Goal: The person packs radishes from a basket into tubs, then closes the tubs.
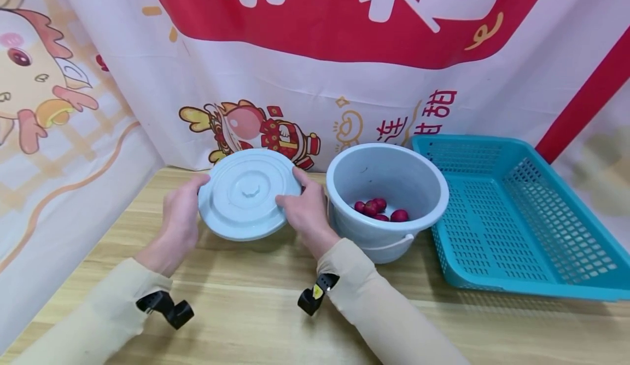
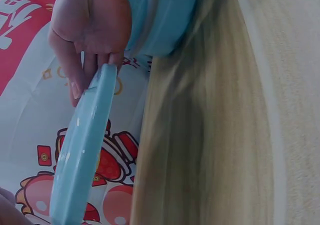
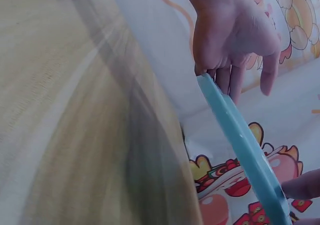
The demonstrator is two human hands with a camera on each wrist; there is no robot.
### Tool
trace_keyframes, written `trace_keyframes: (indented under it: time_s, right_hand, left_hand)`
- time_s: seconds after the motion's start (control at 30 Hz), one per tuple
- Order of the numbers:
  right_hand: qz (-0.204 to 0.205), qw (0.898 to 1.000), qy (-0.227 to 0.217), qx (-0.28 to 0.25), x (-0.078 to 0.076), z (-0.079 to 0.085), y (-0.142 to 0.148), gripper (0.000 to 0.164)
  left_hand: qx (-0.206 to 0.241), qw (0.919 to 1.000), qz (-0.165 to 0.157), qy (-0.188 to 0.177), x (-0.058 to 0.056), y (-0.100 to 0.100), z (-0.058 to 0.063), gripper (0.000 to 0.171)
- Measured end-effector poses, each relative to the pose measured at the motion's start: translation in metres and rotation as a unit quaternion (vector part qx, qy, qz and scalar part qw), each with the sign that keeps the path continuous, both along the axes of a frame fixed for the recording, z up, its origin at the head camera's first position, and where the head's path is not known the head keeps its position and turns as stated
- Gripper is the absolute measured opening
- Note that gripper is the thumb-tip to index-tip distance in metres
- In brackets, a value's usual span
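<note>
Both hands hold a round light-blue plastic lid (image 1: 250, 194) with a small raised knob, tilted above the wooden table. The left hand (image 1: 179, 212) grips its left edge, and in the right wrist view the left thumb stands away from the rim. At the right edge, the right hand (image 1: 310, 212) lays its thumb on the lid's top while other fingers reach round the rim. Just beyond the right hand stands a light-blue bucket (image 1: 386, 162), uncovered, its handle hanging down. Several small, round, dark-red pieces (image 1: 399, 215) lie at the bottom of the bucket.
A teal perforated plastic basket (image 1: 502, 287) sits to the right, close beside the bucket. Behind the wooden table (image 1: 236, 305) hangs a white cloth (image 1: 305, 102) with red and cartoon prints. Another printed cloth (image 1: 64, 206) borders the left side.
</note>
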State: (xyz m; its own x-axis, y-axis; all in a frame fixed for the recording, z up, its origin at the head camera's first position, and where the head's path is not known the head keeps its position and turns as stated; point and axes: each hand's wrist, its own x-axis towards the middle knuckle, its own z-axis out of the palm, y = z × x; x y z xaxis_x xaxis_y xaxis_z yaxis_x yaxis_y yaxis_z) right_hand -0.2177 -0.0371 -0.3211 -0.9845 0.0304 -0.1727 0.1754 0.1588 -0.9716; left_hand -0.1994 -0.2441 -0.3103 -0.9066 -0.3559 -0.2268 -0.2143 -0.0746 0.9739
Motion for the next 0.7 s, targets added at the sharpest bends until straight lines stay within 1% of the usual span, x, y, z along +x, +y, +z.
trace_keyframes:
  time_s: [0.07, 0.13, 0.23, 0.37, 0.53, 0.7]
  right_hand:
    - [0.002, 1.0, 0.02, 0.001, -0.001, 0.005, 0.0, 0.074]
    - [0.003, 0.999, 0.035, 0.01, -0.002, 0.011, 0.0, 0.074]
    - [0.008, 0.998, 0.05, 0.029, -0.001, 0.021, 0.0, 0.075]
    - [0.019, 0.996, 0.069, 0.057, 0.001, 0.034, 0.0, 0.077]
    - [0.029, 0.993, 0.074, 0.09, 0.004, 0.052, 0.004, 0.081]
    - [0.037, 0.989, 0.072, 0.121, 0.007, 0.069, 0.011, 0.086]
  left_hand:
    - [-0.011, 0.9999, -0.005, -0.01, -0.001, 0.0, 0.003, 0.064]
    - [-0.025, 0.9996, -0.01, -0.009, -0.002, 0.0, 0.005, 0.069]
    - [-0.043, 0.999, -0.014, 0.005, -0.004, 0.001, 0.008, 0.073]
    - [-0.062, 0.9976, -0.015, 0.025, -0.005, 0.004, 0.013, 0.073]
    - [-0.086, 0.9953, -0.019, 0.042, -0.007, 0.007, 0.023, 0.073]
    - [-0.108, 0.9927, -0.035, 0.038, -0.007, 0.011, 0.034, 0.074]
